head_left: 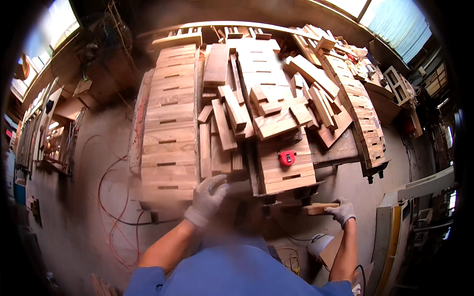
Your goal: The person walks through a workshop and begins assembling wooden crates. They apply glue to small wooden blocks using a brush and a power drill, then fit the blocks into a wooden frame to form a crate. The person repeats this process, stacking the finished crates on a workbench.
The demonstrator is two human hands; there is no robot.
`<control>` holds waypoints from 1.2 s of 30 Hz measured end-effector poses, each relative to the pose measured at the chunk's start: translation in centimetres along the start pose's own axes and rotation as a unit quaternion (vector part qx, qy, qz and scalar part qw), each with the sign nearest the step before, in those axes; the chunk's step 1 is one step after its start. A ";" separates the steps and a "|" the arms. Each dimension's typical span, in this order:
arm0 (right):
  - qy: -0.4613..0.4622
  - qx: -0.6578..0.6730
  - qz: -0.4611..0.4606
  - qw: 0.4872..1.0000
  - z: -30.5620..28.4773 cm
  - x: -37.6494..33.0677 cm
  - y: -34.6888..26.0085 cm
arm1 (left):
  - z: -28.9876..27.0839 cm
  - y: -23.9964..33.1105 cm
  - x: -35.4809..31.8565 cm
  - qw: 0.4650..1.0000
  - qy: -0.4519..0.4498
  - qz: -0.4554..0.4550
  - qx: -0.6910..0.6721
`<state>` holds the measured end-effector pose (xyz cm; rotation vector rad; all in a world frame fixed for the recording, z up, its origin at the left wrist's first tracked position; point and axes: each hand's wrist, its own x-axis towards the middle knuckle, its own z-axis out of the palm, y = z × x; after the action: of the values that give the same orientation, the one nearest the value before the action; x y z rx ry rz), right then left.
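Observation:
My right hand (341,212), in a light work glove, is closed round one end of a short wooden block (320,209), out to the right below the middle bench's near end. At the near right corner of the left row of slotted wooden boards (168,133) is my left hand (207,200), gloved too. Its fingers look loosely apart, with nothing seen in them; whether they touch the boards is unclear. A red tape measure (287,157) lies on the middle row of slotted boards (276,175). Behind it, loose wooden blocks (276,123) are piled at angles.
Another slotted row (358,103) runs along the right, its metal end jutting out. Red and dark hoses (101,197) curl over the floor at left. A white bucket (320,244) stands near my right forearm, and a metal frame (390,232) is farther right.

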<state>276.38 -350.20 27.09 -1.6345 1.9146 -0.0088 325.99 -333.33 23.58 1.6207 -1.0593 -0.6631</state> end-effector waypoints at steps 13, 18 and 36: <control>-0.111 -0.202 -0.248 0.941 11.0 -19.5 -14.1 | -9.0 -6.6 -19.6 0.955 -0.229 -0.116 0.146; -0.233 0.019 -0.199 0.952 12.4 -22.4 -20.8 | -10.7 -9.2 -20.5 0.918 -0.283 -0.087 0.264; -0.233 -0.265 -0.400 0.846 32.5 -8.3 -17.5 | -16.9 -8.9 -14.8 0.786 -0.377 -0.216 0.439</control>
<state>306.97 -334.68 11.13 -2.4172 0.7958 0.5680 336.04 -311.84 19.05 2.5492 -1.7623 -1.3253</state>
